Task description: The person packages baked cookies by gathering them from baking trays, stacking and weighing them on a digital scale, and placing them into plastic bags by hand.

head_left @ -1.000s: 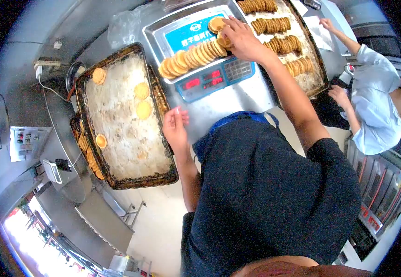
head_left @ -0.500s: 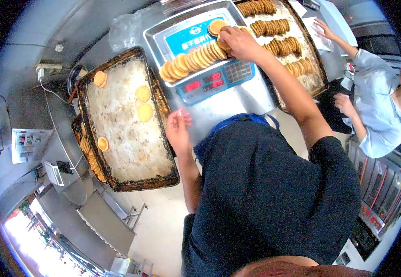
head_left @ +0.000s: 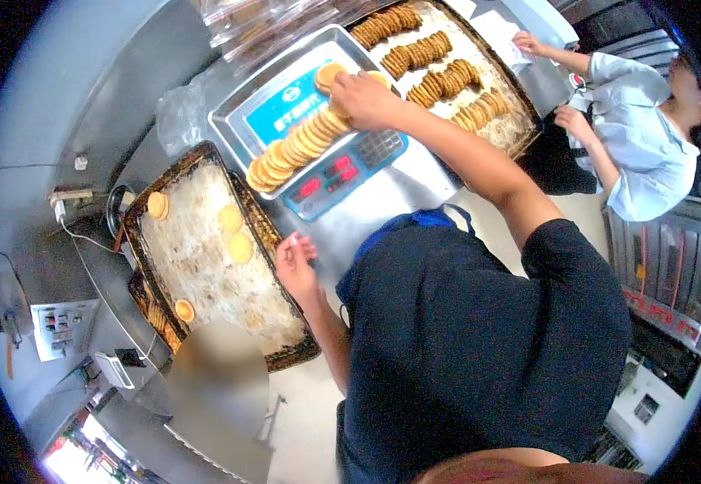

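My right hand [head_left: 363, 101] reaches into the metal tray [head_left: 221, 121] of a digital scale [head_left: 342, 173], its fingers curled over the upper right end of a leaning row of round golden cookies [head_left: 298, 149]. Its fingertips are partly hidden among them. One cookie [head_left: 330, 77] lies apart near the blue label, and another [head_left: 380, 78] shows behind the hand. My left hand [head_left: 296, 264] hovers by the right edge of a worn baking tray [head_left: 197, 266], empty, with fingers loosely bent and apart. A few cookies [head_left: 239, 248] lie scattered on that tray.
A second baking tray [head_left: 496, 141] at upper right holds several rows of browner cookies [head_left: 415, 52]. Clear plastic bags [head_left: 181, 117] lie left of the scale. At right a person in a light shirt [head_left: 645, 137] has a hand on white paper. A blurred round patch covers the lower left.
The view has shifted, so the scale and trays sit further left and lower. My right hand stays at the row's end; my left hand stays beside the baking tray. A blurred patch has appeared.
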`<state>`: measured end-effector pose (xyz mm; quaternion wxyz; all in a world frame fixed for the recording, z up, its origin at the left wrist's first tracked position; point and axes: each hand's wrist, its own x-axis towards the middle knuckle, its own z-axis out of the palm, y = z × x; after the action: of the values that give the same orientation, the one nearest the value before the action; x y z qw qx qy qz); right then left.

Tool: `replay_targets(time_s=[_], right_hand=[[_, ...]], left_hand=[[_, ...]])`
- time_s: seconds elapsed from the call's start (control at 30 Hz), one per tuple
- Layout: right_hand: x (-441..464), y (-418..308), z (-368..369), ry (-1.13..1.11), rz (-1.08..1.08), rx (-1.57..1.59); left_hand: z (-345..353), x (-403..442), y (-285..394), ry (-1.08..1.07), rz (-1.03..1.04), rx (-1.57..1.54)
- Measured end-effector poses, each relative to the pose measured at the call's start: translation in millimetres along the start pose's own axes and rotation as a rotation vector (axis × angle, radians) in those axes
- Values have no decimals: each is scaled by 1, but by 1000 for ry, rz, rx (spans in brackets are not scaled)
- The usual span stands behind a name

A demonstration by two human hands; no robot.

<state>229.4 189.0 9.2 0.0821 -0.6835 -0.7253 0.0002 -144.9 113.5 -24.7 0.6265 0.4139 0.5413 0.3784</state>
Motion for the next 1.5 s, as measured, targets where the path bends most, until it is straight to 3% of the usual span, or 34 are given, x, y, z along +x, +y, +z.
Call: replay_targets(time_s=[0.1, 0.37, 0.47, 0.6, 0.73, 1.03, 1.23, 1.3, 1.37, 1.4, 1.43, 1.5], right_hand=[[1, 6, 3, -8, -25, -28], [-3, 32, 2, 6, 41, 350], [0, 39, 12, 149, 169, 817], [25, 42, -2, 391, 174, 442], [56, 31, 4, 224, 233, 174], [77, 27, 25, 130, 271, 142], [54, 79, -2, 195, 427, 613], [26, 88, -16, 255, 377, 510], [-1, 86, -28, 245, 348, 420], [-11, 80, -28, 182, 442, 492], [-20, 75, -29, 149, 435, 431], [-35, 74, -13, 320, 232, 398]], left_hand=[[1, 2, -2, 6, -10, 29], [2, 3, 3, 14, 11, 40], [2, 2, 0, 14, 7, 57], [7, 1, -3, 12, 7, 46], [14, 0, 2, -17, -17, 35], [1, -8, 8, 61, -2, -18], [1, -9, 9, 98, 24, 3], [10, -5, 11, 98, 41, 36], [34, 5, 10, 18, 113, 137], [54, 8, 24, -73, 168, 146], [74, 16, 33, -137, 339, 324], [120, 31, 58, -246, 655, 553]])
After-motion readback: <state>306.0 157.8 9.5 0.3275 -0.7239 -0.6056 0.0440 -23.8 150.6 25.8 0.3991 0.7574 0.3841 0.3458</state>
